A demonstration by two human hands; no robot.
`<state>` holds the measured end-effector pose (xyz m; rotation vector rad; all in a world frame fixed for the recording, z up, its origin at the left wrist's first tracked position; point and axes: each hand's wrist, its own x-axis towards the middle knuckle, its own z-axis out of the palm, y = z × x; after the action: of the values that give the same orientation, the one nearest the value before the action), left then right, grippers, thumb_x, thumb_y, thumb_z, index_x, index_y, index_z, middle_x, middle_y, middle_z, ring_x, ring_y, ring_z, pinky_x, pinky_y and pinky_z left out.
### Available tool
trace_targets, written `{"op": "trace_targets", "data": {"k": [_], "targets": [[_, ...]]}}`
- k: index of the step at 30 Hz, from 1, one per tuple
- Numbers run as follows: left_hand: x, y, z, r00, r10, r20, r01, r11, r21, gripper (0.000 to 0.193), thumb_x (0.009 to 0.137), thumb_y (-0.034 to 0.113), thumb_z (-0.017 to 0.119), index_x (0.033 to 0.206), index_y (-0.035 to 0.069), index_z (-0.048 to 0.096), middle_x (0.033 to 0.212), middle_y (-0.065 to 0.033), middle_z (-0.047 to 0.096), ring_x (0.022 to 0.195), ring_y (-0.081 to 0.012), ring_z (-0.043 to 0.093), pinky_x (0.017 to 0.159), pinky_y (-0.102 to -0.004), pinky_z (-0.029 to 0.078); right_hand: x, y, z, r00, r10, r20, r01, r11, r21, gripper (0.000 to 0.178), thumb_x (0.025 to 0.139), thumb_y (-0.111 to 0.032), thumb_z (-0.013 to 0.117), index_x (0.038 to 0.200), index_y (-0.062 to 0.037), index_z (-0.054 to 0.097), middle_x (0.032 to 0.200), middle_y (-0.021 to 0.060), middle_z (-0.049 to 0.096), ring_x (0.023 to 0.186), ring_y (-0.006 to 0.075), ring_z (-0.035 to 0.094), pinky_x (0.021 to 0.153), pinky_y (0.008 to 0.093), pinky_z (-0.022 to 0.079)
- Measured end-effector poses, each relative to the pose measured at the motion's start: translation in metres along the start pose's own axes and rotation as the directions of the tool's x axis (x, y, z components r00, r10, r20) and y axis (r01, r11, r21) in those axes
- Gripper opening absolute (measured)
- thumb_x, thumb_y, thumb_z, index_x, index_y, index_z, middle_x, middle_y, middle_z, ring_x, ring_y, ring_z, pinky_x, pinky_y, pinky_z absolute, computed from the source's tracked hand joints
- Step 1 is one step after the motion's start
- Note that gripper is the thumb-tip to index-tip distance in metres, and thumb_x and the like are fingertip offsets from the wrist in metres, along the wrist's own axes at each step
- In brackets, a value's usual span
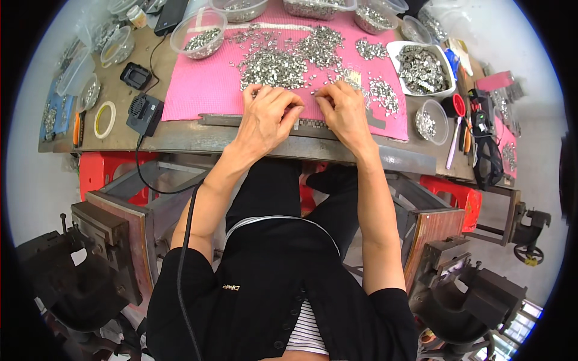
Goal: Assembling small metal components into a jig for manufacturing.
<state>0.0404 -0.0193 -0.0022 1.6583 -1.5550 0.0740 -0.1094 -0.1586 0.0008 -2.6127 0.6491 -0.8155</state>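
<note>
On my feed, the left hand [269, 114] curls at the near edge of the pink mat [192, 90], thumb near forefinger; I can't tell whether it pinches anything. The right hand [344, 107] bends its fingers just to the right, its grip equally unclear to me. Small metal pieces [312, 124] sit in a row between them, along a flat metal bar [220, 120]. A metal-parts pile [274, 67] lies beyond, on the far side.
</note>
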Motion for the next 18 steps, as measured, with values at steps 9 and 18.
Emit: {"op": "trace_targets", "data": {"k": [9,18], "targets": [[0.037,-0.017,0.025,0.997,0.025,0.075,-0.039,0.982,0.186,0.014,0.088,0.023,0.075,0.098,0.013,0.072,0.087,-0.0006,0.066,0.095,-0.022,0.06,0.099,-0.0485,0.032,-0.004,0.003,-0.002,0.989,0.141,0.046,-0.147,0.97,0.193,0.009,0.086,-0.012,0.073,0.094,-0.0066,0.071,0.084,0.0084,0.065,0.081,0.0279,0.064,0.079,0.0423,0.043],[0.04,-0.023,0.032,0.994,0.01,0.105,-0.032,0.976,0.214,0.012,0.087,0.021,0.075,0.094,0.013,0.071,0.087,-0.0013,0.067,0.094,-0.0227,0.06,0.099,-0.051,0.031,-0.008,0.001,-0.003,1.0,-0.008,-0.03,0.007,1.0,-0.019,0.007,0.088,-0.009,0.071,0.092,-0.0038,0.069,0.086,0.0106,0.063,0.082,0.03,0.061,0.077,0.0412,0.042]]}}
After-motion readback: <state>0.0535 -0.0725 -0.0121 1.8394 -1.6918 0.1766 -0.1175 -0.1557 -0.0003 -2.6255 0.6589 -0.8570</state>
